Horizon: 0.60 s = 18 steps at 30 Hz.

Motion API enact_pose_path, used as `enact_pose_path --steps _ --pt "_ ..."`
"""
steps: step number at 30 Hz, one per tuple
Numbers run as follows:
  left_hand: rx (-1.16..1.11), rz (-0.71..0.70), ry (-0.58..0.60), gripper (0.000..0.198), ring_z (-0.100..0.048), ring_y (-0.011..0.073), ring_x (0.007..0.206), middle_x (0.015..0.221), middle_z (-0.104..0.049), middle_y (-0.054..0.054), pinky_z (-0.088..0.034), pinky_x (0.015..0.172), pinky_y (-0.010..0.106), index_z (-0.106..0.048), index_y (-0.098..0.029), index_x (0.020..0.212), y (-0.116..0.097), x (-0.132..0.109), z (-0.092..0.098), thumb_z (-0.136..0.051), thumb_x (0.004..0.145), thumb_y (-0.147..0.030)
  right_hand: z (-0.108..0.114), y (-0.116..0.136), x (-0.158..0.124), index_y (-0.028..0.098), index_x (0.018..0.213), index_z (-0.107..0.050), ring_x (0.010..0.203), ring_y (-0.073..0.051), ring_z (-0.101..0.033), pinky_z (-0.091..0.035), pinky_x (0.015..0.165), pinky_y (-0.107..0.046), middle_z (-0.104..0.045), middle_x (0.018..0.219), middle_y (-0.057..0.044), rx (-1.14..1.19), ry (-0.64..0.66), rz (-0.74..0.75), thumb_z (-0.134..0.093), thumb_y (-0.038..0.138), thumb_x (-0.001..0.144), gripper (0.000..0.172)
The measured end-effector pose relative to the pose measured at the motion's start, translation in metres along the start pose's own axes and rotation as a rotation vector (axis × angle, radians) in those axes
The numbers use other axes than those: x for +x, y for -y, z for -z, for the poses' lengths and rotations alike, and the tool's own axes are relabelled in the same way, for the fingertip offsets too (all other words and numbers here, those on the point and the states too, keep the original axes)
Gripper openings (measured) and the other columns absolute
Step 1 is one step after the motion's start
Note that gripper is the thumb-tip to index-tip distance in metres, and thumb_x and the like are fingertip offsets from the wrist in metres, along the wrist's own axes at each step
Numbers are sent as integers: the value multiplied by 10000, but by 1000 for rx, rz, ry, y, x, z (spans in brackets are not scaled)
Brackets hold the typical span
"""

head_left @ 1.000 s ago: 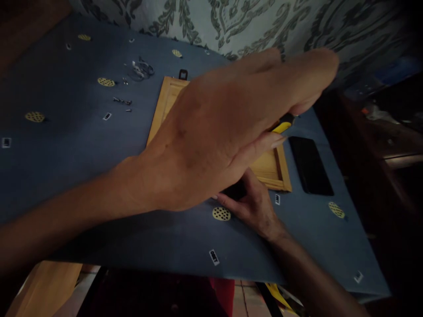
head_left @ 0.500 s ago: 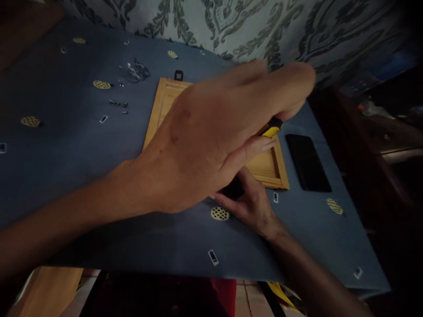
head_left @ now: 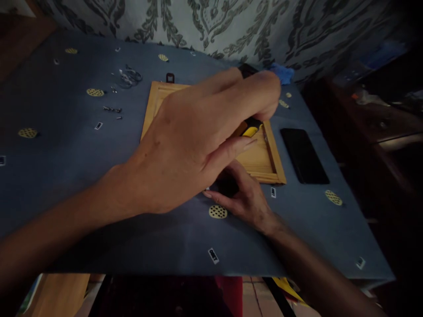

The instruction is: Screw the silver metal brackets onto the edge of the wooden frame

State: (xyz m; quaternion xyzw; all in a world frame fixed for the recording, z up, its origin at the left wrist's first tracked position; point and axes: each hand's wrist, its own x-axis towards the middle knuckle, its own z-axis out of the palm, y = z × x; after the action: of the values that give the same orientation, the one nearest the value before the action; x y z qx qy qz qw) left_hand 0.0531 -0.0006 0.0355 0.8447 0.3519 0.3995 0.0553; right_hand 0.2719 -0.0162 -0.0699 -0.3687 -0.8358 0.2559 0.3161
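Note:
A light wooden frame with a recessed panel point(head_left: 261, 154) lies on the blue patterned tablecloth. Above it, my left hand point(head_left: 188, 136) is wrapped round a yellow-and-black tool handle point(head_left: 251, 128); the tool's far end is hidden. My right hand point(head_left: 247, 198) is curled at the frame's near edge, below my left hand. Its fingers and thumb close round something dark that I cannot make out. A small dark metal hanger point(head_left: 170, 78) stands out at the frame's far edge.
Small screws point(head_left: 112, 109) and a clear bag or coiled bundle point(head_left: 129, 77) lie at the left. A black phone point(head_left: 304, 155) rests right of the frame. Behind my left hand is a blue crumpled thing point(head_left: 282, 74), near the patterned curtain point(head_left: 211, 22).
My left hand has shifted left with the tool handle. The blue crumpled thing and a dark item beside it now show behind it. The view has moved slightly; my right hand keeps its hold.

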Motion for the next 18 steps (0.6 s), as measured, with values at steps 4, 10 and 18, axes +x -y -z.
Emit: enact_pose_path --steps 4,10,18 --pt "3 -95 -10 83 -684 105 849 977 -675 -20 -643 752 287 -629 -207 1049 5 -2 -3 -656 990 -156 -2 -2 0 231 1349 -585 1083 -290 -734 -609 965 -517 -756 1181 -104 1 -26 25 -758 460 935 503" --pt "60 -49 -40 99 -665 133 840 946 -668 -14 -654 750 307 -674 -243 1002 -1 -4 -3 -694 975 -149 -2 -5 1 243 1406 -552 1129 -291 -733 -609 978 -487 -753 1226 -104 -19 -30 63 -738 485 945 553" --pt "51 -8 21 178 -708 169 958 1035 -724 -38 -640 834 321 -682 -288 1045 -6 -4 2 -672 981 -122 -3 -5 2 250 1405 -535 1112 -290 -741 -605 980 -504 -747 1197 -112 3 -28 53 -712 502 964 538"
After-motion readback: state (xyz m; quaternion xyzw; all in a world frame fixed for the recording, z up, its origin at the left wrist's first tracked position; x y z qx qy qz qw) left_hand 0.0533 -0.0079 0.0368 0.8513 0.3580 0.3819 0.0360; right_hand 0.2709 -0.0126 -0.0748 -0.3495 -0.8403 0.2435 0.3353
